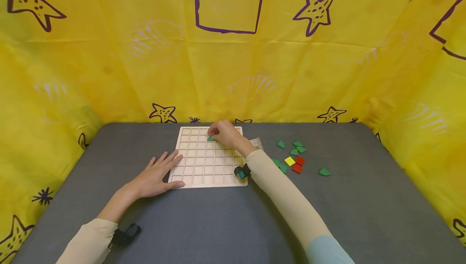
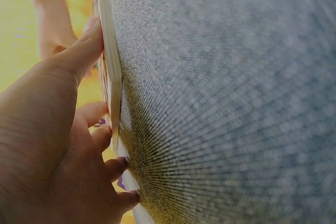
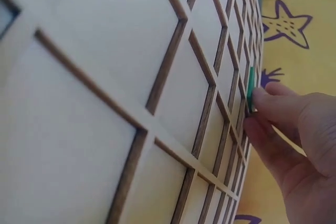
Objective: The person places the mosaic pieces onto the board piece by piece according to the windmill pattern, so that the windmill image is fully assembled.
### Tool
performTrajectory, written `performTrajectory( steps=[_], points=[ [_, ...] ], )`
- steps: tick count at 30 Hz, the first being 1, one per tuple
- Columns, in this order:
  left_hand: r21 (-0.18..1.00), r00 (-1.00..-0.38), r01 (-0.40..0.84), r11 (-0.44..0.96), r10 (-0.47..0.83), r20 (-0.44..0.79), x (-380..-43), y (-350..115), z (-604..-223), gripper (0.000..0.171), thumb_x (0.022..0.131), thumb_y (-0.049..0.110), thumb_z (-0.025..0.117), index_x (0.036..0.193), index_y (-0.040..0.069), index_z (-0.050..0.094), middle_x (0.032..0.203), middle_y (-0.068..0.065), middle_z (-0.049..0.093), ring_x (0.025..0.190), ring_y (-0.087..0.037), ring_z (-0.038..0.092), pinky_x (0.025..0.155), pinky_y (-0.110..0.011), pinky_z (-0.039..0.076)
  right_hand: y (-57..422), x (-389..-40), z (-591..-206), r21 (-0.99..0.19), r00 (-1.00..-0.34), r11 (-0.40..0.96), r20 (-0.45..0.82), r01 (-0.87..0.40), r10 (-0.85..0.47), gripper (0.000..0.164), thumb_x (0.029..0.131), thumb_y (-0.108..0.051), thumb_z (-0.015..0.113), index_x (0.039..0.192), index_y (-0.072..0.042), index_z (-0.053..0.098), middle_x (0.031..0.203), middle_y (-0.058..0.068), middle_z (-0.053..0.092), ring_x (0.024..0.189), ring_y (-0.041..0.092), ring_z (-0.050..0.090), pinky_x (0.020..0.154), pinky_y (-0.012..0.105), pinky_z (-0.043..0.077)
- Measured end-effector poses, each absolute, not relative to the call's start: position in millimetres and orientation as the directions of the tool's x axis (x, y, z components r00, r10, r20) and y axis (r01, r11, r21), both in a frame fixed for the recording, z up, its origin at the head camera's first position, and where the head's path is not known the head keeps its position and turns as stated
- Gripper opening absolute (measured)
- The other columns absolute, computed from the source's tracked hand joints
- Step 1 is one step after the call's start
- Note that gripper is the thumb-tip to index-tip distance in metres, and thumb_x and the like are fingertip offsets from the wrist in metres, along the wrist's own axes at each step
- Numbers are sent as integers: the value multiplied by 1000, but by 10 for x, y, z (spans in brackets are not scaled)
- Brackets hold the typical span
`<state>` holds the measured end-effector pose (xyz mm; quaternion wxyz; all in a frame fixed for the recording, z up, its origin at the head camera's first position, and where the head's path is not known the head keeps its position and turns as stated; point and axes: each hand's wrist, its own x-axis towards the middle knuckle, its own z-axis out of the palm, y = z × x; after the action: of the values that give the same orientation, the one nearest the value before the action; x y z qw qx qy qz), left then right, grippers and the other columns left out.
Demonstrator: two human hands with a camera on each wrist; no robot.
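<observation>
grey table (image 1: 207,223), yellow cloth (image 1: 225,61) around. red squares (image 1: 297,169): two; yellow square (image 1: 289,161): one; loose green pieces (image 1: 324,172): seven. right hand (image 1: 227,134) pinches another green piece (image 1: 210,138); left hand (image 1: 156,177) spread on board (image 1: 208,170).

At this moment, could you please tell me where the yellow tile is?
In the head view, the yellow tile lies on the table, right of the gridded board, just left of two red tiles, with green pieces nearby.

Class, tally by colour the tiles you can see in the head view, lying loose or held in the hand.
Green tiles lying loose: 7
Green tile pinched by the right hand: 1
Red square tiles: 2
Yellow square tile: 1
Total visible: 11
</observation>
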<state>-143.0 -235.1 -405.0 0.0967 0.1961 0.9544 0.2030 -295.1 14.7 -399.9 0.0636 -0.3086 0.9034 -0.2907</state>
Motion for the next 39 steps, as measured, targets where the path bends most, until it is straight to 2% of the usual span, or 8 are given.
performTrajectory(
  steps=[9,16,23,39],
  points=[
    [432,-905,328,840,411,-111,-1421,-2354,-4046,92,86,60,64,154,8,30,161,-18,19,144,-50,12,110,-70,4,217,-2884,-3919,-605,-807,623,55,-495,-588,18,93,-3,66,109,-6,73,102,6,71,96,19,65,83,28,52],
    [438,-904,329,836,413,-109,-1412,-2361,-4050,93,86,61,64,155,8,29,161,-18,19,144,-50,11,110,-70,3,375,-2834,-3756,-608,-777,583,91,-538,-623,21,93,-1,65,113,1,71,106,12,71,97,22,64,85,31,52],
    [442,-901,341,829,423,-97,-1421,-2367,-4060,93,86,61,63,154,8,30,161,-18,19,144,-50,12,110,-70,4,589,-2814,-3686,-599,-764,577,95,-555,-638,22,93,-2,64,114,2,70,107,15,70,98,22,64,86,31,52],
    [446,-900,346,825,427,-92,-1417,-2365,-4054,92,87,60,63,154,6,29,161,-19,19,144,-50,11,109,-70,4,1075,-2761,-3627,-607,-784,586,103,-537,-612,23,93,-1,65,115,3,69,109,18,69,97,25,64,87,36,53]
  ],
)
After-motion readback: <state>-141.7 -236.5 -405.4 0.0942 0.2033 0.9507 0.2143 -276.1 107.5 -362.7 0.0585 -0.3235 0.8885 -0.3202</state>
